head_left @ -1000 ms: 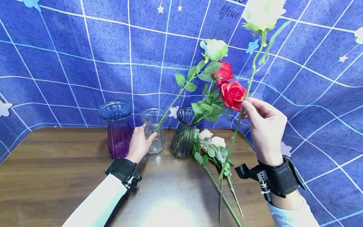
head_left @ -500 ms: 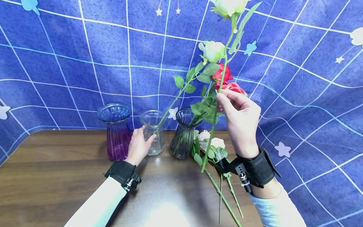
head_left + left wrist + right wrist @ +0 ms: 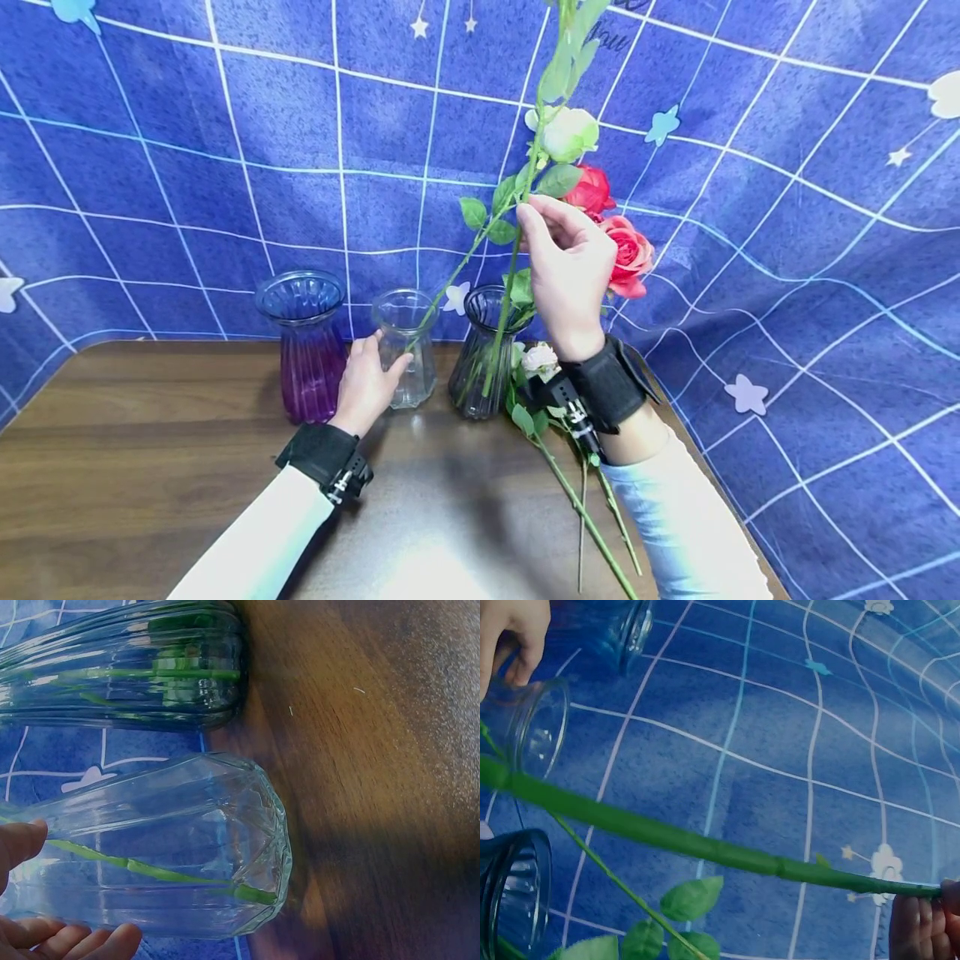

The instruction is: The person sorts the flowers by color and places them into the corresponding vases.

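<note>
A person's left hand (image 3: 369, 379) curls around the ribbed clear vase (image 3: 420, 379), thumb on one side and fingers on the other, while the right hand (image 3: 570, 271), above and to the right of that vase, pinches a long, smooth green stem (image 3: 512, 267) between thumb and fingertips. The stem hangs at a slant, its leafy top running out of the head view and its lower end crossing in front of the fluted, smoky-grey glass vase (image 3: 467, 375) just right of the clear vase. Inside the clear vase stands a pale green-white rose (image 3: 573, 135), petals layered, stem leaning right. Left of the clear vase is a flared glass vase tinted blue to purple (image 3: 310, 375); well to its right, ruffled red roses (image 3: 630, 254) lean from the smoky one, and pale cut flowers (image 3: 540, 360) lie on the wood-grained table (image 3: 150, 467). Compared with half a second earlier, the right hand has moved left toward the clear vase, the held stem's bloom has left the head view, and the left hand has stayed put.
</note>
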A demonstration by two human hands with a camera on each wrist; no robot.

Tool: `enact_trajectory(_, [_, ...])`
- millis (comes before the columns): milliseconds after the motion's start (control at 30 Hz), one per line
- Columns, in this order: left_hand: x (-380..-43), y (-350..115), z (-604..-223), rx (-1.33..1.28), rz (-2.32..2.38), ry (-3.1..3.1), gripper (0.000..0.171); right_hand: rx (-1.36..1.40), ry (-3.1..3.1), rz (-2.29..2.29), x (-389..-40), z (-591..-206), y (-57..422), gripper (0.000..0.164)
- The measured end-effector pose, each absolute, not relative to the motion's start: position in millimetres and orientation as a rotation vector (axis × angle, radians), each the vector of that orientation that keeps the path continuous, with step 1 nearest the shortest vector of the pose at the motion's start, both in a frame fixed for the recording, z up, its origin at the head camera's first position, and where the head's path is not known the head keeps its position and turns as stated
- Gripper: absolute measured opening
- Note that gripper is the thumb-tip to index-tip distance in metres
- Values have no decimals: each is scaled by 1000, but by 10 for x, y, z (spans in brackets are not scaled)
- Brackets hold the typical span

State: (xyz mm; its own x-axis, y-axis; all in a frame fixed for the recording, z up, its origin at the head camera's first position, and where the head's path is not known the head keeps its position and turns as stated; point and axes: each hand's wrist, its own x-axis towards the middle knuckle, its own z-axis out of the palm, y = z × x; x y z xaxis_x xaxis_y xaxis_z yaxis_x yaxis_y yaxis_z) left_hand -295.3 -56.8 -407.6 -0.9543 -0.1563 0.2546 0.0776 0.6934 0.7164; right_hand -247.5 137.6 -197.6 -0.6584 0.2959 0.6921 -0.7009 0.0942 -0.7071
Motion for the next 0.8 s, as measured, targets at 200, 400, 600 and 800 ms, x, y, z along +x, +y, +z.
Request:
enact_trajectory(200, [-2942,-569,-4073,61,-1119,-2610,69,426,-1579,1646,-2670,-1954,1199,14])
enact_trajectory(400, [-2933,-570,-4055,71,-1125,-2608,69,421,-1538,1647,-2808,-1911,1016,16])
enact_trajectory(600, [-2936,-580,-4042,76,-1124,-2616,68,425,-1483,1594,-2903,-1916,862,16])
enact_trajectory(800, [-2940,-576,-4075,76,-1120,-2597,67,433,-1459,1522,-2994,-2029,802,17])
